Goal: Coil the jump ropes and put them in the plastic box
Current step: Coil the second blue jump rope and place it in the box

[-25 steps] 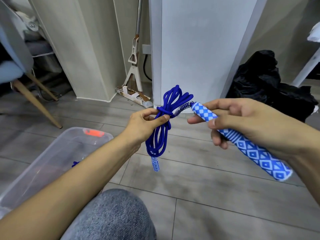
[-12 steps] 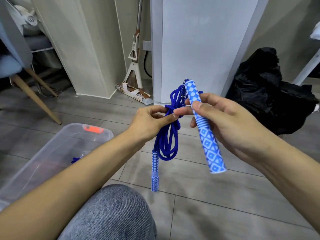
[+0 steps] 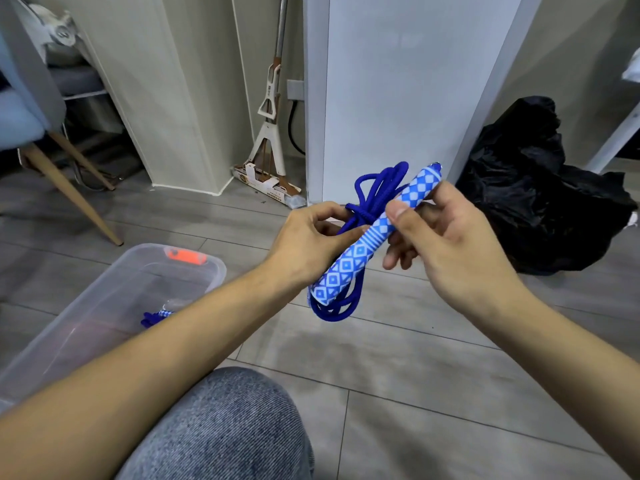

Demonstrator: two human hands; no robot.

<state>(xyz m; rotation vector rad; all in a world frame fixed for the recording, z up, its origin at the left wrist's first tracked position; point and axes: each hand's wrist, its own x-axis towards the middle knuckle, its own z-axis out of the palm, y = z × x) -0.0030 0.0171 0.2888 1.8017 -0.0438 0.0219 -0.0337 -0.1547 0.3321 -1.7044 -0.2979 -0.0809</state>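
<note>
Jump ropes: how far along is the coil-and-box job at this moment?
Done: one blue rope already lies in the plastic box. In hand: the left hand pinches a coiled blue rope bundle at its wrapped middle, while the right hand holds its patterned handle against the coil. Left: securing this bundle and putting it in the box. Whether more ropes wait out of view, I cannot tell.

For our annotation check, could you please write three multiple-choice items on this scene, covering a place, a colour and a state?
1. Where is the plastic box?
A. on the floor by the left arm
B. on the chair
C. on the black bag

2. What colour is the rope?
A. red
B. dark blue
C. yellow

3. How is the patterned handle held?
A. lying on the floor
B. inside the box
C. pinched by the right hand against the bundle in the left hand

Answers: 1 A, the box sits on the floor tiles; 2 B, the loops are deep blue; 3 C, both hands hold it in the air.
</note>
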